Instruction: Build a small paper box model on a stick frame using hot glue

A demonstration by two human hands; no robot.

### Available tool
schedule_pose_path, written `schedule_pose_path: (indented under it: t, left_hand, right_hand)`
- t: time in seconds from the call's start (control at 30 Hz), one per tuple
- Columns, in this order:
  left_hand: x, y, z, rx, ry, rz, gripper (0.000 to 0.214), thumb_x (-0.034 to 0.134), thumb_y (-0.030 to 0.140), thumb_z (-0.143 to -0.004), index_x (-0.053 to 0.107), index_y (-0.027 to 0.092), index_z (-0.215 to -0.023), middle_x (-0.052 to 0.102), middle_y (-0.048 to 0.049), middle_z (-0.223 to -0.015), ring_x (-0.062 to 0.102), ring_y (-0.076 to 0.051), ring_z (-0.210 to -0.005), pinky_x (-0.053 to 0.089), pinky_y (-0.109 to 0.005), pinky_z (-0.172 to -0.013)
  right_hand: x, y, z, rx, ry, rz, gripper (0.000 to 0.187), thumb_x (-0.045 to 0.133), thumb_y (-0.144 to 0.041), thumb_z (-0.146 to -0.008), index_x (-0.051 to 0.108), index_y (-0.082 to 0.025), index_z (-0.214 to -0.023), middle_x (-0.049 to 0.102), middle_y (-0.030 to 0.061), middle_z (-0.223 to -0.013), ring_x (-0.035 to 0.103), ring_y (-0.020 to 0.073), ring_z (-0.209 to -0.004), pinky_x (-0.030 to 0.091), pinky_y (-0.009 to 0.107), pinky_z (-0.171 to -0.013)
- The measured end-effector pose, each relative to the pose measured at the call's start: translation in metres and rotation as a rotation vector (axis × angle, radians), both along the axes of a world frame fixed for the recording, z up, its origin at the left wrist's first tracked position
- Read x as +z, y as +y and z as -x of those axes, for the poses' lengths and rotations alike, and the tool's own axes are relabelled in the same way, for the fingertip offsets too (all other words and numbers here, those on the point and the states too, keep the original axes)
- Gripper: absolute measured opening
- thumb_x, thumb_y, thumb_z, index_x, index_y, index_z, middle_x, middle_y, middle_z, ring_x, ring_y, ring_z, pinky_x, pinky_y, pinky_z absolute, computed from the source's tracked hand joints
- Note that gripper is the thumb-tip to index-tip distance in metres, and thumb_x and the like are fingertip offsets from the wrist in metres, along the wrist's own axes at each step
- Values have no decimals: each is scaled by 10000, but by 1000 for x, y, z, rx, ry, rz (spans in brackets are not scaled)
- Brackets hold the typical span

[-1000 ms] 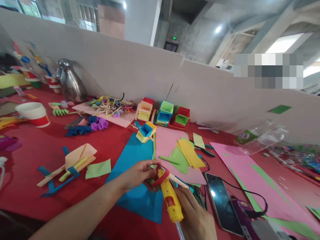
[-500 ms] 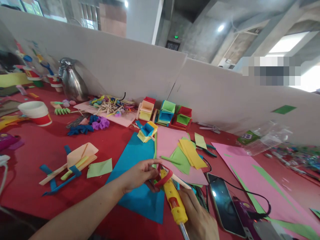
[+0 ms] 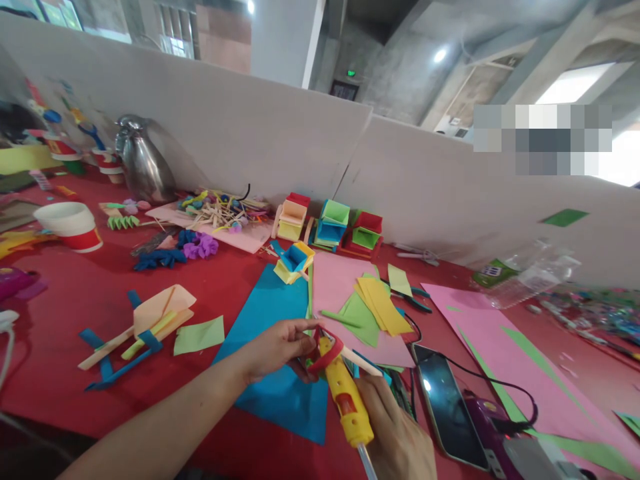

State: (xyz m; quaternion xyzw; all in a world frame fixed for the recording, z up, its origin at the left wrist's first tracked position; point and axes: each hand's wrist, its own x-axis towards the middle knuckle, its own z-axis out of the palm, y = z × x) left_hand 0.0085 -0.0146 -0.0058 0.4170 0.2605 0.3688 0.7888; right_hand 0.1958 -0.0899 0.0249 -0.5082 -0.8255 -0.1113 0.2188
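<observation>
My right hand (image 3: 397, 437) grips a yellow glue gun (image 3: 346, 395) at the bottom centre, nozzle pointing up and away from me. Its tip meets a small red paper loop (image 3: 326, 357). My left hand (image 3: 277, 347) pinches that red piece from the left, fingers closed on it. Both hands hover just above a blue paper sheet (image 3: 273, 333) lying on the red tabletop. A cream strip (image 3: 361, 362) pokes out to the right of the red piece.
A phone (image 3: 450, 407) with a cable lies right of my hand. Pink paper (image 3: 505, 363), yellow and green scraps (image 3: 383, 303), small paper boxes (image 3: 327, 227), a metal kettle (image 3: 143, 163), a paper cup (image 3: 70, 227) and craft sticks (image 3: 220, 213) crowd the table. A white partition (image 3: 300, 140) runs behind.
The view has shifted slightly. Both hands stay almost in place, the glue gun tip held at the red piece.
</observation>
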Motion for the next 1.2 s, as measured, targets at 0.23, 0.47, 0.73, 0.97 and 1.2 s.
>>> schedule_pose_path:
  t: [0.23,0.47,0.73,0.97,1.2]
  left_hand:
    - [3,-1,0,24,28,11,586,622,377,-734,450,147,-1245,640,-35,-703,592,-119,-506,490,-233,-477]
    - [3,-2,0,21,30,6,626,630,396,-720,435,140,-1257,634,-40,-693,590,-124,-507,488,-240,-484]
    - [2,-2,0,15,24,-7,567,605,367,-752,438,163,-1255,642,-40,-707,599,-125,-513,484,-233,-492]
    - [0,-1,0,28,47,-1,597,616,368,-741,427,153,-1265,637,-41,-702,598,-133,-524,490,-249,-498]
    - [1,0,2,59,61,-27,586,617,367,-741,437,153,-1256,638,-44,-713,599,-135,-526,483,-243,-486]
  right_hand:
    - [2,0,1,-9,1,12,297,227,-223,-898,522,-202,-869,615,52,-813,617,118,-538,391,210,-396]
    - [3,-1,1,-14,18,51,255,255,-204,-879,510,-210,-869,600,33,-771,601,114,-518,336,209,-353]
    - [-4,-1,-1,-23,2,34,219,287,-189,-850,502,-213,-817,580,22,-723,566,110,-462,280,215,-324]
    - [-7,-3,-2,-22,5,13,234,274,-173,-846,505,-212,-846,595,34,-758,590,114,-494,326,204,-343]
    - [-5,-2,-2,-35,-65,-35,263,309,-126,-819,514,-189,-971,637,70,-924,631,124,-583,438,195,-436]
